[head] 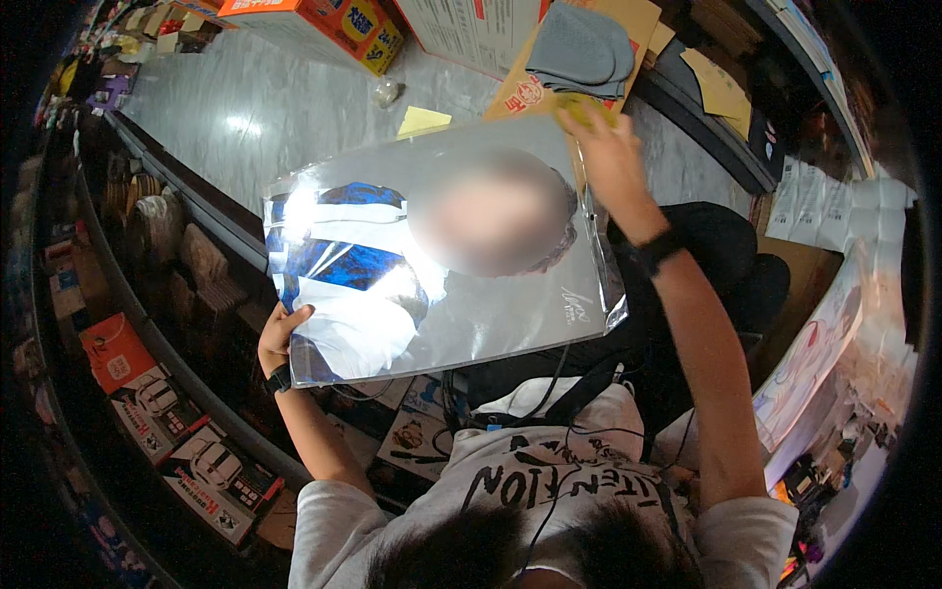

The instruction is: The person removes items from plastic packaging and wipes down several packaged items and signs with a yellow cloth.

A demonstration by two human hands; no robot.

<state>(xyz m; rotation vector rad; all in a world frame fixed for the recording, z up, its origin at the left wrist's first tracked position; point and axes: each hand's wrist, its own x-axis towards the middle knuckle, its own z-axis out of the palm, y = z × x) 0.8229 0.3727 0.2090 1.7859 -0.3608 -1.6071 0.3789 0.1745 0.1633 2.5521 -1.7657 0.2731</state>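
Note:
A large portrait poster in a clear plastic sleeve (500,316) lies across the lap area, its pictured face blurred. My left hand (283,335) grips the sleeve's lower left corner, thumb on top. At the far right corner of the sleeve, my right hand (603,158) is raised with its fingers on a yellow object (586,110), which is motion-blurred and may be a sponge or cloth. Just beyond that hand, folded grey cloths (581,48) rest on a cardboard piece (526,92).
Large cartons (324,33) stand on the grey floor (243,96) ahead. A yellow paper (423,120) lies beyond the poster. Shelves with boxed goods (213,471) curve along the left. Wrapped items and an illustrated panel (813,346) stand at right.

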